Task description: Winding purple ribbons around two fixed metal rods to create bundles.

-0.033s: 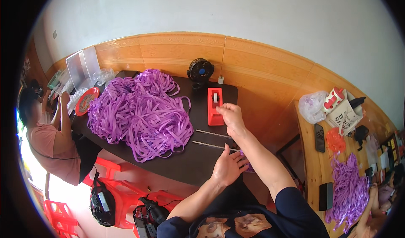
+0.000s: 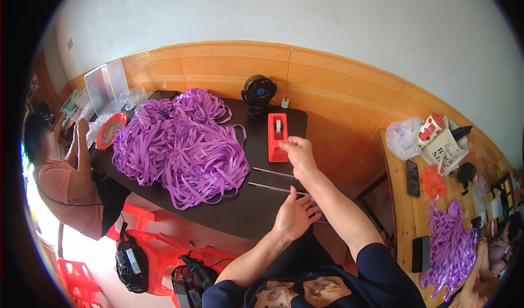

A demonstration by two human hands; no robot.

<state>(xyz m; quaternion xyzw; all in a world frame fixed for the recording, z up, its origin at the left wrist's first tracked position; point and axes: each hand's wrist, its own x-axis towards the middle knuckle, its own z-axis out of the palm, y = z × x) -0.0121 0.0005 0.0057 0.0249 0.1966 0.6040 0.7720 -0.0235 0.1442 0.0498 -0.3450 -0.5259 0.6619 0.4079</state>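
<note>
At the table's right end stands a red tape dispenser (image 2: 277,133) with a white roll of tape in it. My right hand (image 2: 300,156) is at its near end, fingertips pinched together; anything between them is too small to make out. Below it, my left hand (image 2: 293,216) is open, palm up, its fingers spread. Two thin silver rods (image 2: 268,187) lie side by side on the dark table, their right ends running under my hands. A bit of purple ribbon shows behind the left fingers. Left of the rods spreads a large heap of purple ribbon straps (image 2: 185,144).
A small black fan (image 2: 259,91) stands behind the dispenser. On the left, a person in a pink top (image 2: 73,196) works near a red plate (image 2: 111,130). Red stools (image 2: 158,253) stand below. A wooden table (image 2: 404,215) at right holds more purple straps (image 2: 448,248).
</note>
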